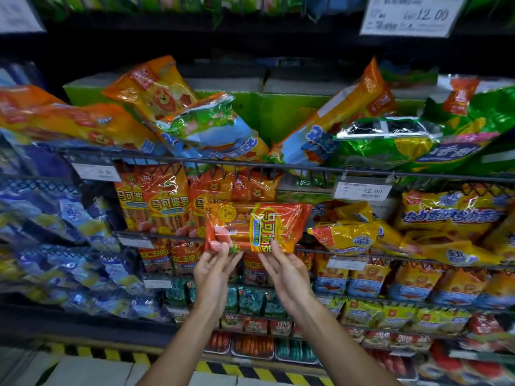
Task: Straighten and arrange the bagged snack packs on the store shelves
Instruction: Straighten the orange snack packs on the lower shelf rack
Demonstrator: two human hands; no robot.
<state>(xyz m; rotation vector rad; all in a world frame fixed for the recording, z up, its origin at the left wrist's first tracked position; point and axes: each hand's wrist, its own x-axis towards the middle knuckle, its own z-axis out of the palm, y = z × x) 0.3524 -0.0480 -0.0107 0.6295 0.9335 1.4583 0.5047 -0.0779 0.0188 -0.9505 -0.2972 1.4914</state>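
In front of the wire shelf rail (348, 250), we hold a glossy orange plastic sausage pack (255, 227) sideways by its lower edge. Our left hand (216, 270) and right hand (284, 270) each pinch it with fingertips, beside upright matching packs (164, 201).

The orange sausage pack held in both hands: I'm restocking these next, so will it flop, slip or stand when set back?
The orange sausage pack probably stays fairly stiff, since sticks show through its film. The glossy film looks slippery; left hand and right hand pinch only its lower edge. It may topple unless leaned on the upright packs.
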